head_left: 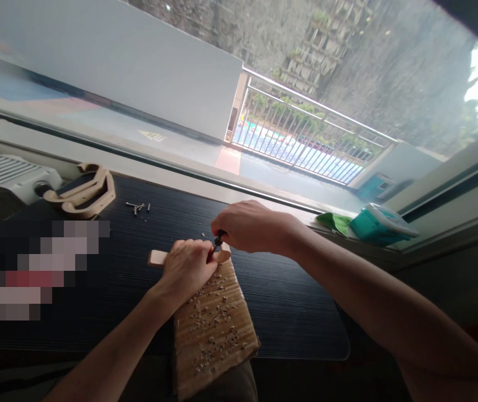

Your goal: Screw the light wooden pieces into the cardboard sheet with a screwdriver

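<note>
Head view, and the big window [305, 84] fills everything beyond both hands, a railing and paved ground outside. Under the hands runs the dark bench [284, 290]. Right below the left hand [188, 268] lies a cardboard sheet [222, 312], hanging over the near edge of the bench and scattered with pale wood chips [211, 329]. Far out past the left hand sits a curved wooden frame [83, 192], with a white ribbed unit [8, 173] beyond it. Well off beyond the right hand [251, 226], on the sill, a teal box [383, 223] rests against a green cloth [337, 221].

Now the hands: they meet at the top edge of the cardboard. The left hand is clenched around a small wooden piece [157, 257], one rounded end poking out past the knuckles on the left. The right hand pinches a thin dark tool [217, 240], its tip down at the wood between the two hands. A few small screws [138, 207] lie loose on the bench, ahead of the left hand.
</note>
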The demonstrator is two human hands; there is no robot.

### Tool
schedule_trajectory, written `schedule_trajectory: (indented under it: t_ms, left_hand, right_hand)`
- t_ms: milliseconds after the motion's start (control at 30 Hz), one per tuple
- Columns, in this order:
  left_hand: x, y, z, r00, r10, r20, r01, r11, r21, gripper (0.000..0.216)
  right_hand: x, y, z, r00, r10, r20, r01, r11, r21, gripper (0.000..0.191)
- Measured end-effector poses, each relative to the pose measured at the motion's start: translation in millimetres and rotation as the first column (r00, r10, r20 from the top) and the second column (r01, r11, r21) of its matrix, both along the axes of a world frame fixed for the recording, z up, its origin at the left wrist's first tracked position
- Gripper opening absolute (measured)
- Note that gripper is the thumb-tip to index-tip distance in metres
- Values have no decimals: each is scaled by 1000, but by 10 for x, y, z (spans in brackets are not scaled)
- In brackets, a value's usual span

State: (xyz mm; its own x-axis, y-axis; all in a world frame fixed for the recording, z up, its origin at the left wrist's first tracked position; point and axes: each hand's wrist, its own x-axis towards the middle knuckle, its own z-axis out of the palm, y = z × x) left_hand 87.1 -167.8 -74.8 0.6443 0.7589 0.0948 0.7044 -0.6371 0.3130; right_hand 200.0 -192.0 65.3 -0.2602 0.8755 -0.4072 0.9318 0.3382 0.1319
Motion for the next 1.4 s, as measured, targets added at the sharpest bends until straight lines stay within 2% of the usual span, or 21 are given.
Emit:
schedule_trajectory:
  t_ms: [167, 333, 400, 533, 700, 967, 1167, 1400]
  left_hand:
    - [15, -2, 0, 1000, 0, -5, 0, 1000, -13, 23]
    - [-49, -19, 46, 999, -43, -12, 42, 999, -12, 19]
    - [-160, -23, 74, 998, -59, 15, 58, 998, 38, 15]
    - [-492, -12, 56, 992, -73, 104, 53, 982, 181, 32]
    - [-755, -9, -96, 996, -11, 85, -6, 979, 202, 35]
    - [-693, -44, -142, 996, -18, 89, 3, 987, 160, 23]
    - [-669, -32, -197, 990, -37, 137, 20, 992, 127, 23]
    - [-656, -64, -154, 995, -38, 90, 25, 990, 138, 24]
  right_hand:
    - [51, 19, -106, 1000, 4, -29, -3, 999, 34, 24]
    - [54, 42, -109, 997, -67, -43, 69, 997, 40, 27]
    - [48, 41, -103, 996, -72, -44, 74, 996, 43, 26]
    - [40, 23, -108, 998, -46, -52, 49, 996, 68, 22]
    - [-3, 3, -93, 998, -15, -57, 19, 998, 61, 21]
    - [3, -31, -107, 994, 45, -105, -36, 996, 79, 20]
    - [71, -63, -130, 986, 82, -145, -68, 993, 101, 21]
    - [-19, -71, -151, 988, 130, -80, -122, 988, 92, 20]
